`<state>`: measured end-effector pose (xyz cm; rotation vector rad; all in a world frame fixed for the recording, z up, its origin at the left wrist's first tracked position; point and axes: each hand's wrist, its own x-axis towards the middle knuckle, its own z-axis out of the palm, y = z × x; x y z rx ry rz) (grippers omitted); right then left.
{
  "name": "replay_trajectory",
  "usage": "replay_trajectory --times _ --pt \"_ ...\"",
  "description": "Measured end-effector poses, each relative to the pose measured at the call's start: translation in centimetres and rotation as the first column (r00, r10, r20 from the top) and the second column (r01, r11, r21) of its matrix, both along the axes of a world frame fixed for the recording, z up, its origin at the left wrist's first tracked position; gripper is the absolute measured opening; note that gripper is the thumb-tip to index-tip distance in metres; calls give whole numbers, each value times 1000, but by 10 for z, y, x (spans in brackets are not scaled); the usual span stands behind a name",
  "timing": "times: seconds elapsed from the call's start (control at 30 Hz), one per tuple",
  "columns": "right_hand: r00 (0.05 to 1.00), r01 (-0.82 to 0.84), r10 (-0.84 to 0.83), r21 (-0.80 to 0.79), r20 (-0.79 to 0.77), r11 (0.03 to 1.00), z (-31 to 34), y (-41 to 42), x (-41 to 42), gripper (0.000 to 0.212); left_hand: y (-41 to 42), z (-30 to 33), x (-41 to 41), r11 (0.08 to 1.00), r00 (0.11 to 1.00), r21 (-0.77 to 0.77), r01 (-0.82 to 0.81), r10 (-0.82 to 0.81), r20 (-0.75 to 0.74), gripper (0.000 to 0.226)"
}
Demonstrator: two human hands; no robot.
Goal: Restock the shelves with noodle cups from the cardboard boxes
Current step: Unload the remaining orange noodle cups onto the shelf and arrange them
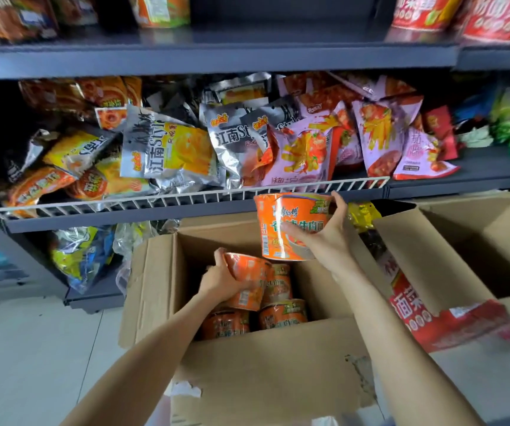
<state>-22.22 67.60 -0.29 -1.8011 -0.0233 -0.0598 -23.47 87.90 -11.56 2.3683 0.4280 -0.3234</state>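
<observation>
Orange noodle cups are mid-unpacking: the right hand (324,238) grasps one cup (290,229) lifted above the open cardboard box (259,373), the left hand (221,279) grasps another cup (247,281) inside it, several remaining cups (282,315) unshelved.

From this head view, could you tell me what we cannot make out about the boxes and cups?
- Head view: the count in the open cardboard box is unknown; its near wall and the left hand hide lower cups.
- The second box interior is dark and cut by the right edge.
- The cups on the top shelf are blurred and cropped.
</observation>
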Motion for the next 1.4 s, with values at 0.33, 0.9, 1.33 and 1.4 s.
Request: replay_trajectory --times 0.33,0.9,1.33,1.4 --pt "940 -108 12 266 341 958 136 15 9 106 35 170 -37 983 583 -5 181 -103 806 104" --pt "792 -110 28 97 610 989 307 60 121 116 6 344 108 996 309 -93 7 87 947 100" --pt "642 319 307 -609 702 726 237 78 191 77 38 337 181 966 652 227 -120 -96 752 104" --pt "648 354 330 -654 687 668 236 83 204 79 60 328 167 883 620 385 -267 -148 770 75"
